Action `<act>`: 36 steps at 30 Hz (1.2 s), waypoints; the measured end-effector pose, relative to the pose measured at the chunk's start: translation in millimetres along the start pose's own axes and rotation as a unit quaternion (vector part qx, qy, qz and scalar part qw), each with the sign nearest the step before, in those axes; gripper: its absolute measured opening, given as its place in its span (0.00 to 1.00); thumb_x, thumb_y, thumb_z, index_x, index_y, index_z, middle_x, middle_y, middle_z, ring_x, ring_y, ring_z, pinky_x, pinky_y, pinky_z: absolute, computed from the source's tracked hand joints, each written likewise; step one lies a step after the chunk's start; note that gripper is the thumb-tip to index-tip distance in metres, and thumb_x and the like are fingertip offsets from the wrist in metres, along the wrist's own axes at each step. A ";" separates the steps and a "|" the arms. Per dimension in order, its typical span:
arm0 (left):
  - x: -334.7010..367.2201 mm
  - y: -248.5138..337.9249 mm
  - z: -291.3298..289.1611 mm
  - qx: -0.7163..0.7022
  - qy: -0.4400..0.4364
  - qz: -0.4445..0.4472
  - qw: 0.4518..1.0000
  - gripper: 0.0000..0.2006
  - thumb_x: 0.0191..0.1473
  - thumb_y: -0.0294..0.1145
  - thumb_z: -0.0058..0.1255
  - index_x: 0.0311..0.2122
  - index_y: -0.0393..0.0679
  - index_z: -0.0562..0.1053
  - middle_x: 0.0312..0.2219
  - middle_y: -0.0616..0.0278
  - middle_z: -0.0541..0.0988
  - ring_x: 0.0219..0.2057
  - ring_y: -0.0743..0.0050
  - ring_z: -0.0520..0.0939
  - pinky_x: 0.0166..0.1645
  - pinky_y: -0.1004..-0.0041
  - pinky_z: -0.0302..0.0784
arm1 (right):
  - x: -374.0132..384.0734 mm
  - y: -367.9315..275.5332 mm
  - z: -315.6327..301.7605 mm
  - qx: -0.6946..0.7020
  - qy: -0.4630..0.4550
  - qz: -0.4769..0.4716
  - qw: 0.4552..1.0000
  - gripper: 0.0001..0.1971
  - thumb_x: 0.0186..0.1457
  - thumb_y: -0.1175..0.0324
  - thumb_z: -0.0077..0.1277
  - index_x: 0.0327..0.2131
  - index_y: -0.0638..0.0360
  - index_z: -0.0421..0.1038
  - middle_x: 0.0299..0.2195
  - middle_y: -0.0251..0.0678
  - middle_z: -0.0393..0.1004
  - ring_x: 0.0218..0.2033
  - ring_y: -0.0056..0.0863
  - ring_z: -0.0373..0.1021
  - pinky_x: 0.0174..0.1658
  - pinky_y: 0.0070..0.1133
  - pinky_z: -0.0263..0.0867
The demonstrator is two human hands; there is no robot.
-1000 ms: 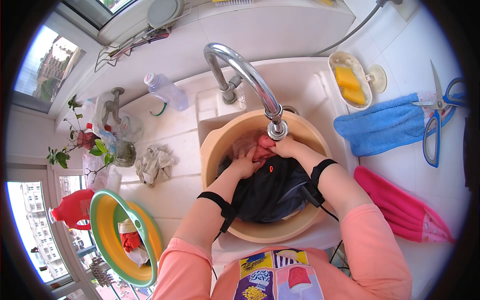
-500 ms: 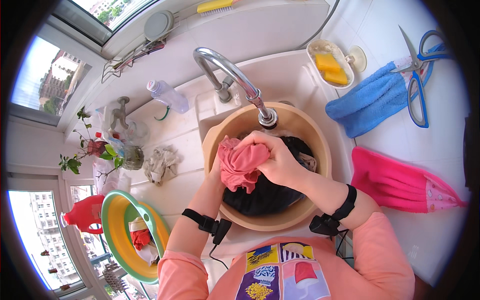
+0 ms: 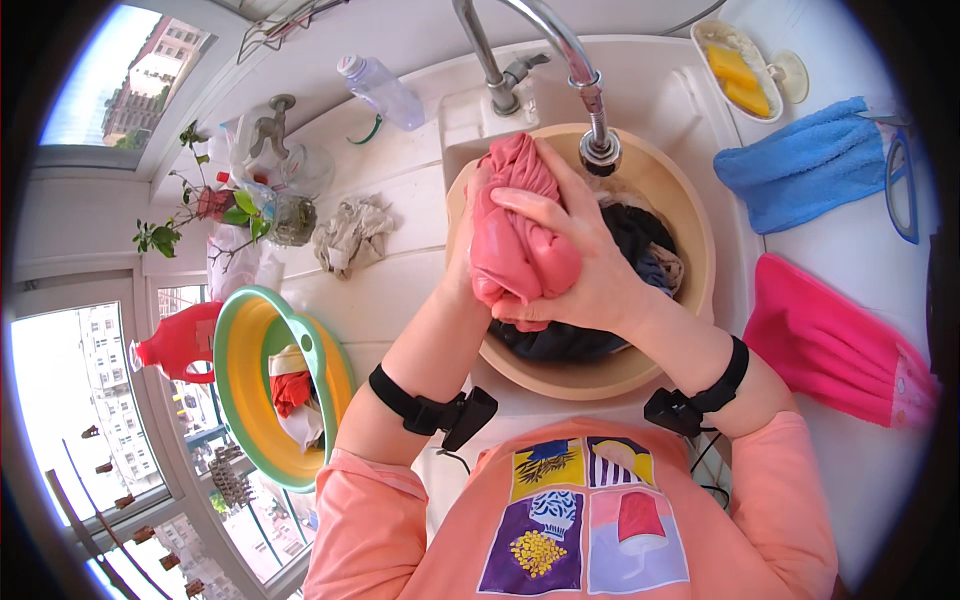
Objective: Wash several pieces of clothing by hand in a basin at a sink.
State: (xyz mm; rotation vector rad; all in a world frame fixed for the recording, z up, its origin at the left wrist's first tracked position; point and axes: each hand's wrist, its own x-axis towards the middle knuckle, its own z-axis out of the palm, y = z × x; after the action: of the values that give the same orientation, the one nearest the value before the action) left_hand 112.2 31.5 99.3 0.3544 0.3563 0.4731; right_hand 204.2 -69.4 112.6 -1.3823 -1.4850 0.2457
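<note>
A wet-looking, bunched coral-pink cloth is held up between my hands, over the left part of a tan basin. My right hand grips it from the right, fingers and thumb spread around the folds. On the other side my left hand supports it, with most of its fingers hidden behind the cloth. Dark clothes and a beige piece lie in the basin below. Just right of the cloth hangs the spout of a chrome faucet.
At left, a yellow-and-green basin holds white and red cloths beside a red jug. A grey rag and clear bottle sit on the ledge. On the right are a soap dish, blue towel and pink towel.
Both hands have raised the pink cloth toward me, and it is turned and bunched more upright. My right hand has spread wider around it. The whole view has shifted.
</note>
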 end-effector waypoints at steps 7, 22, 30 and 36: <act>-11.2 -1.6 21.0 -0.010 0.029 -0.008 1.000 0.19 0.62 0.50 0.34 0.41 0.45 0.69 0.36 0.62 0.75 0.38 0.69 0.76 0.44 0.70 0.74 | -2.3 -1.9 0.1 -0.009 0.030 -0.006 0.999 0.34 0.28 0.59 0.68 0.44 0.51 0.67 0.55 0.53 0.55 0.52 0.54 0.56 0.56 0.41 0.54; -4.0 7.1 9.5 0.444 -0.020 0.129 0.887 0.16 0.61 0.39 0.34 0.40 0.38 0.71 0.34 0.59 0.77 0.35 0.68 0.78 0.40 0.71 0.74 | 6.4 2.5 -0.4 -0.007 0.065 -0.048 0.997 0.21 0.34 0.65 0.63 0.36 0.58 0.68 0.39 0.44 0.62 0.39 0.45 0.62 0.43 0.34 0.60; -1.2 12.8 -38.1 0.810 0.236 -0.038 0.535 0.26 0.56 0.57 0.44 0.38 0.39 0.76 0.27 0.44 0.79 0.33 0.46 0.80 0.42 0.60 0.73 | -41.3 60.1 -4.2 -0.071 -0.109 0.100 0.986 0.23 0.47 0.54 0.59 0.42 0.57 0.69 0.40 0.46 0.66 0.40 0.46 0.67 0.43 0.34 0.65; -0.3 20.5 -69.6 0.796 0.210 0.047 0.566 0.29 0.53 0.52 0.51 0.52 0.38 0.68 0.43 0.38 0.74 0.45 0.44 0.76 0.49 0.60 0.71 | -44.6 87.3 -41.7 -0.056 -0.114 0.320 0.939 0.38 0.46 0.48 0.59 0.54 0.62 0.59 0.52 0.52 0.63 0.55 0.46 0.60 0.58 0.33 0.57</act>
State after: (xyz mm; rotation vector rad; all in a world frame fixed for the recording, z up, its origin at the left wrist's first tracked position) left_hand 75.7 65.5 46.6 2.0926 1.2262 0.1894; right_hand 279.9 -98.5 43.5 -1.9599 -1.1949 0.7601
